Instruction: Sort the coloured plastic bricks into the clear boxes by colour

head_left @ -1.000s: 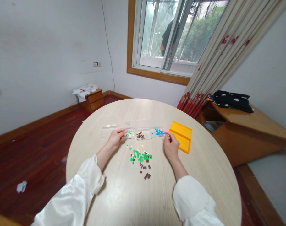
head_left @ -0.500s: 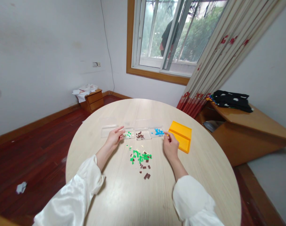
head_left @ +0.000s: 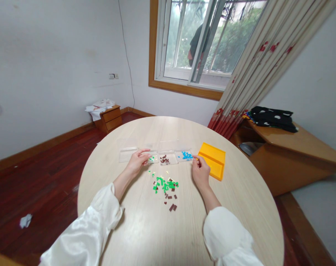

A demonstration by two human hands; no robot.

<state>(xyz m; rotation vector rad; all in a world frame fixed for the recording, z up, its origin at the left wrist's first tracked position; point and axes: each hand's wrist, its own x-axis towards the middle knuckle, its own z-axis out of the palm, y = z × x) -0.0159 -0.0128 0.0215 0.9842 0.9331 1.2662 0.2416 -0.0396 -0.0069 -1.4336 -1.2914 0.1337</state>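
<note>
My left hand (head_left: 136, 163) reaches over the clear box of green pieces (head_left: 152, 159), index finger stretched out, the other fingers loosely bent. My right hand (head_left: 200, 170) rests closed at the right end of the clear box of blue pieces (head_left: 185, 155), fingertips pinched at its edge on something I cannot make out. Between those two stands a clear box of brown pieces (head_left: 166, 159). A loose pile of green, brown and pale small bricks (head_left: 165, 186) lies on the round table (head_left: 146, 229) between my hands.
An empty clear box (head_left: 126, 153) stands left of the row, a yellow tray (head_left: 213, 160) to its right. Beyond the table are a small wooden cabinet (head_left: 109, 118), a low wooden desk with dark cloth (head_left: 273, 117), a curtain and a window with a person outside.
My left hand drew back from the green box, then stretched its index finger forward over it again. My right hand has stayed where it was.
</note>
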